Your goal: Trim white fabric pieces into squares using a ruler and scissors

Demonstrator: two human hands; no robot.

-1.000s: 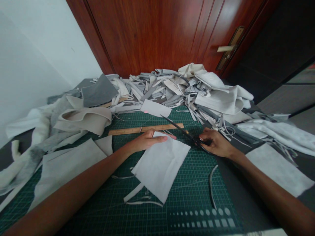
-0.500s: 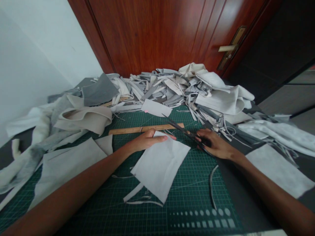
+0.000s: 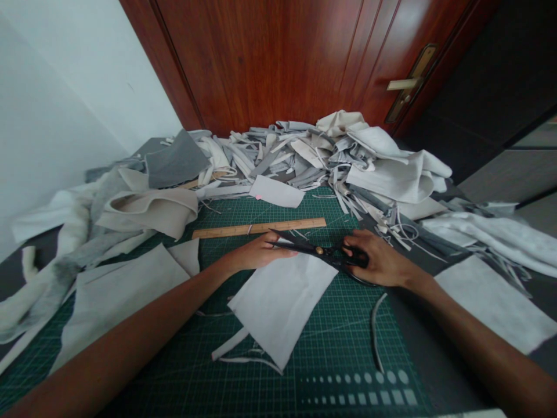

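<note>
My left hand [image 3: 260,251] pinches the upper left corner of a white piece of fabric [image 3: 278,302], which hangs over the green cutting mat [image 3: 339,337]. In my right hand [image 3: 376,255] is a pair of black scissors [image 3: 319,251], its fingers closed round the handles. The parted blades point left and lie across the fabric's top edge, with their tips by my left fingers. Whether the blades bite into the cloth is hard to make out. Beyond my left hand lies a wooden ruler [image 3: 287,224] on the mat.
Fabric strips and offcuts [image 3: 278,154] are heaped at the back, before a wooden door [image 3: 270,64]. Folded cloth [image 3: 152,209] and a flat fabric piece [image 3: 117,296] lie left; another white piece [image 3: 491,302] lies right. A thin grey strip [image 3: 375,334] rests near the mat's right edge.
The scissors have moved left and down, from beyond the fabric's right side to across its top edge. My left hand and the fabric have shifted only slightly.
</note>
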